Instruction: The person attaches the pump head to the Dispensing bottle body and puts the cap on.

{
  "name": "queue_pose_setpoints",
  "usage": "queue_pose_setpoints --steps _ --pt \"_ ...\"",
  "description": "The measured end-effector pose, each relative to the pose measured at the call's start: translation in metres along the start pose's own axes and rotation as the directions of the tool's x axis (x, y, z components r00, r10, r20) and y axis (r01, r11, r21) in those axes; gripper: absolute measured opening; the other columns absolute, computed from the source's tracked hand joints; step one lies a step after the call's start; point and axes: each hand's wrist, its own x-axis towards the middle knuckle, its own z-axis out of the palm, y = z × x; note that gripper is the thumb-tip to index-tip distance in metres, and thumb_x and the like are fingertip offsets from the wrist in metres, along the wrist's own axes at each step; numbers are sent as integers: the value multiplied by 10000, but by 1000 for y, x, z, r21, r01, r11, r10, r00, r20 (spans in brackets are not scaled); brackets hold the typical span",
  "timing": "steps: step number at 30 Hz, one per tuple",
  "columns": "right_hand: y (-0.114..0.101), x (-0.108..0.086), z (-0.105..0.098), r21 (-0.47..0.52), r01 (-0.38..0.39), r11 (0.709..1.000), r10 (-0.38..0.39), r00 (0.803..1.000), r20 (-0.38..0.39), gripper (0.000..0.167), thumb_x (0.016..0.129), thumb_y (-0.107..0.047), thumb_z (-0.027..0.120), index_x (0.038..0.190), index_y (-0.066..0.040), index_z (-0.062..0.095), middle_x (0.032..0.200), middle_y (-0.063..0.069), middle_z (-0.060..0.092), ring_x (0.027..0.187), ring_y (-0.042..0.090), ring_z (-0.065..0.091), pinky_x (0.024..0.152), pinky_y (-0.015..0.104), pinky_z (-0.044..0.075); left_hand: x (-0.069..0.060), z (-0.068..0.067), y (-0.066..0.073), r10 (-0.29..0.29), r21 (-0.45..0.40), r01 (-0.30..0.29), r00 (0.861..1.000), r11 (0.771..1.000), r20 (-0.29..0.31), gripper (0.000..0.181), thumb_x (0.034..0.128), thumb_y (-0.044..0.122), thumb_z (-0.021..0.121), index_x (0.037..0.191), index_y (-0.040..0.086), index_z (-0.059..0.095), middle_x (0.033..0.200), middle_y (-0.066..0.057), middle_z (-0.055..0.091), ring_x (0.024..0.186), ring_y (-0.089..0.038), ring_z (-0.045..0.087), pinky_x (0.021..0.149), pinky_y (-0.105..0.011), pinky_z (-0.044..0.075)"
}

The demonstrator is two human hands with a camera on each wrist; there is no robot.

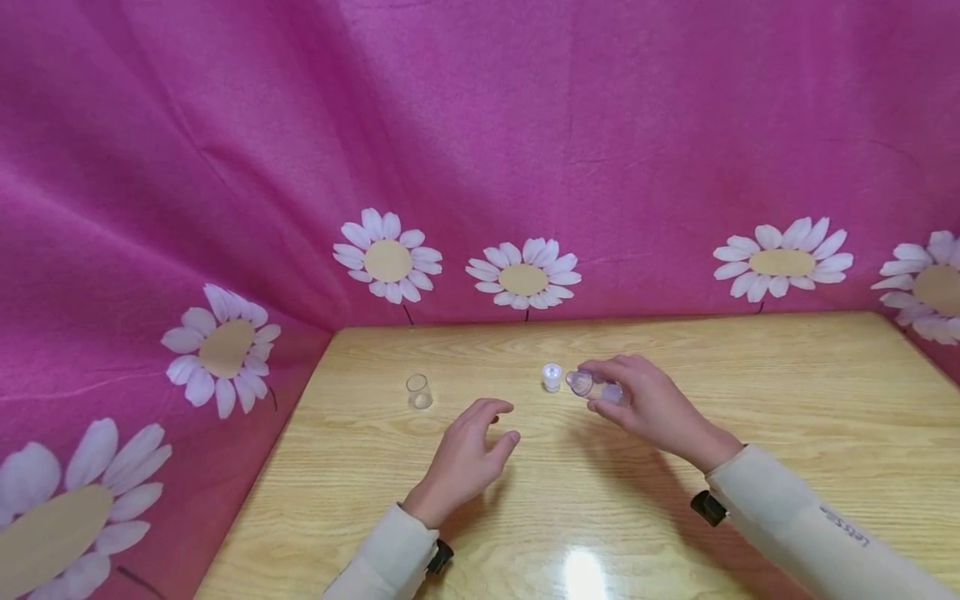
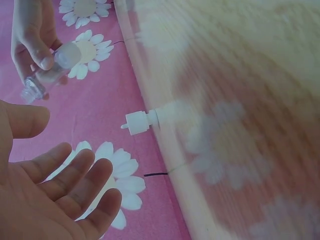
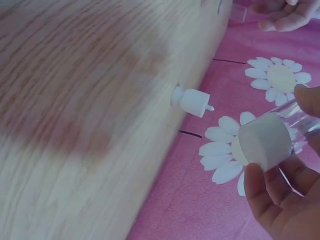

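Observation:
A small clear bottle (image 1: 597, 388) with a frosted base is tilted nearly on its side above the table, pinched between the thumb and fingers of my right hand (image 1: 660, 410). In the right wrist view the bottle's base (image 3: 265, 141) faces the camera. Just left of the bottle's neck, a white pump or nozzle piece (image 1: 552, 377) stands on the table; the left wrist view shows its pointed tip (image 2: 137, 123). My left hand (image 1: 467, 457) hovers over the table with fingers spread and loosely bent, holding nothing.
A clear open cup or cap (image 1: 419, 392) stands on the table at the left, beyond my left hand. Behind the wooden table (image 1: 360, 467) hangs a pink cloth (image 1: 465, 150) with white flowers, which also runs along the left side.

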Motion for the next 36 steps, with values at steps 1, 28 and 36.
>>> queue_pose_setpoints --steps 1,28,36 --pt "0 0 1 -3 -3 1000 3 1000 2 416 810 -138 802 1209 -89 694 1028 60 726 938 226 632 805 414 499 0 0 0 0 -1 0 1000 1000 -1 351 962 234 632 1290 112 612 1308 -24 633 1149 -215 619 938 -409 522" --pt "7 -2 4 55 -48 997 42 994 102 430 843 -128 782 1256 -90 669 979 43 682 772 119 544 662 234 458 49 -4 -25 -113 -13 112 993 994 -23 373 980 225 611 1328 92 592 1321 -66 621 1143 -257 615 940 -422 512" --pt "6 -5 4 34 -66 997 63 994 89 424 839 -137 785 1244 -79 676 958 38 687 779 118 552 679 254 465 64 9 -21 -113 3 113 993 994 23 386 973 216 627 1334 86 587 1325 -71 620 1167 -271 616 968 -406 510"
